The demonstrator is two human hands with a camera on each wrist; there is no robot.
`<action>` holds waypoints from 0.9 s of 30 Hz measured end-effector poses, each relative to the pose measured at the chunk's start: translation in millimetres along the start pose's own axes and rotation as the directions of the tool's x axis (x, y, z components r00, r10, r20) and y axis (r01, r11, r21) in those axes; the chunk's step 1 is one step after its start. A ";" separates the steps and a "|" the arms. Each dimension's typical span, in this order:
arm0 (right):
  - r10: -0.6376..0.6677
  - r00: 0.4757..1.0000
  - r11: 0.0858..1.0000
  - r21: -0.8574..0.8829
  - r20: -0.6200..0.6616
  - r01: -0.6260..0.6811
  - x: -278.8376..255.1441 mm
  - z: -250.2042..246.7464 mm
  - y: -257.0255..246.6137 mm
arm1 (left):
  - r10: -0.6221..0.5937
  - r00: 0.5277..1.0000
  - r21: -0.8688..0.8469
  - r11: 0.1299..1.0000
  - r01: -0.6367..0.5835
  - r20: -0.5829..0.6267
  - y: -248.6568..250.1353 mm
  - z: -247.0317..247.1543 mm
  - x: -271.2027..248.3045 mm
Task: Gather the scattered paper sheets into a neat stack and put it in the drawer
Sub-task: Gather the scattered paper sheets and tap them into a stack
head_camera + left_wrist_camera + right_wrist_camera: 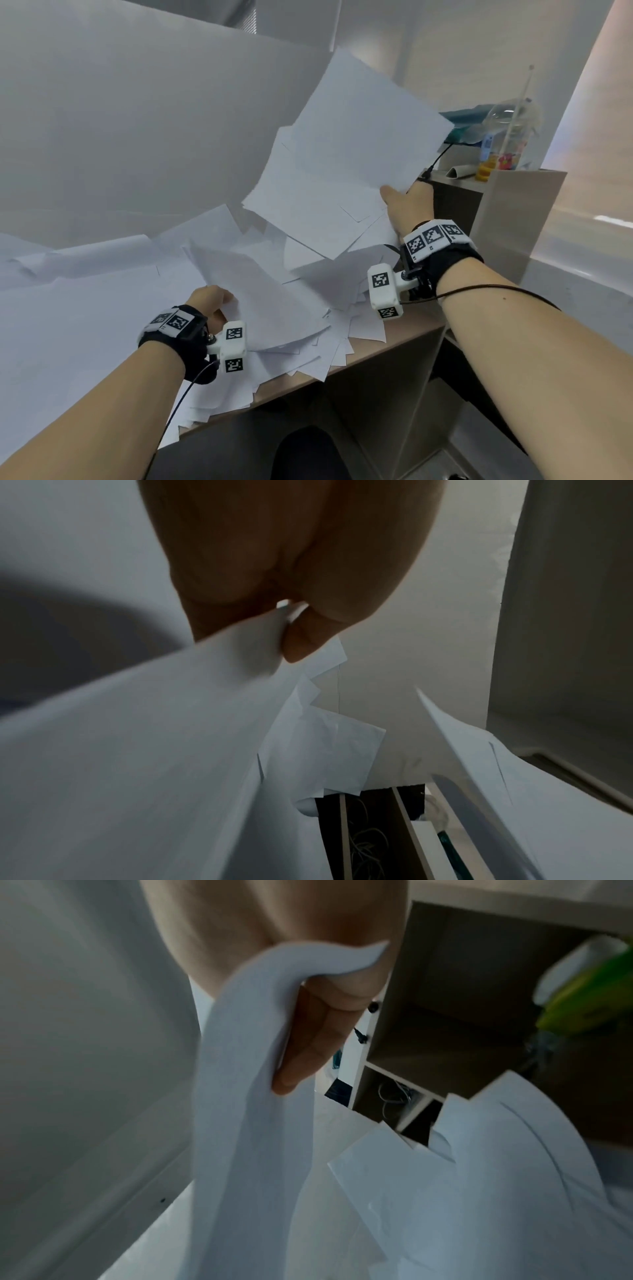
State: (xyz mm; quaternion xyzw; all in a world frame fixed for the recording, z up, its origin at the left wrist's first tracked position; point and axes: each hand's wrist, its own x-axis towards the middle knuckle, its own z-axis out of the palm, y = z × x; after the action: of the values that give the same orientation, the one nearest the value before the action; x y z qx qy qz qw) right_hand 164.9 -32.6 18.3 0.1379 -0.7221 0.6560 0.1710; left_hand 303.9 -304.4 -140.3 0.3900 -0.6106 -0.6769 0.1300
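Observation:
White paper sheets lie scattered in loose overlapping layers over the desk. My right hand holds a bunch of sheets by its right edge, lifted and tilted above the pile; in the right wrist view my fingers curl round the bent paper edge. My left hand pinches the near corner of another raised sheet; in the left wrist view the thumb presses the paper. No drawer is visible.
The wooden desk edge runs diagonally, with paper corners hanging over it. A grey partition stands behind the desk. At the right, a side cabinet carries a clear plastic bag with small colourful items. Open shelf compartments hold cables.

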 end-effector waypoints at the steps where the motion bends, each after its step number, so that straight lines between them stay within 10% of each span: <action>1: 0.020 1.000 0.998 0.051 0.019 -0.021 -3.5 6.0 5.2 | -0.012 1.000 -0.005 1.000 0.012 0.005 -1.0 -3.1 -0.8; 7: 0.276 0.938 0.945 0.117 0.208 -0.304 -28.3 54.0 91.6 | -0.019 0.993 -0.266 0.963 0.049 0.114 -16.6 -23.9 7.6; 12: 0.452 0.770 0.870 -0.029 0.450 -0.493 -50.4 103.2 173.2 | 0.057 0.942 -0.407 0.909 0.088 0.332 -20.0 -36.7 2.7; 22: 0.512 0.596 0.850 -0.267 0.619 -0.454 -44.9 144.5 218.3 | -0.053 0.997 -0.178 0.982 0.063 0.059 -25.2 -41.4 25.9; 27: 0.592 0.628 0.796 -0.242 0.505 -0.555 -50.4 117.7 166.9 | -0.002 1.000 -0.088 0.996 0.003 0.007 -23.0 -44.7 31.6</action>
State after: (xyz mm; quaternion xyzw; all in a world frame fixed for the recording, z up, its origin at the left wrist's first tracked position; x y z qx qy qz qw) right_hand 132.0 -134.0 -163.0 0.0803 -0.7654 0.5831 -0.2602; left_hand 320.6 -352.4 -171.2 0.3824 -0.5800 -0.7046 0.1443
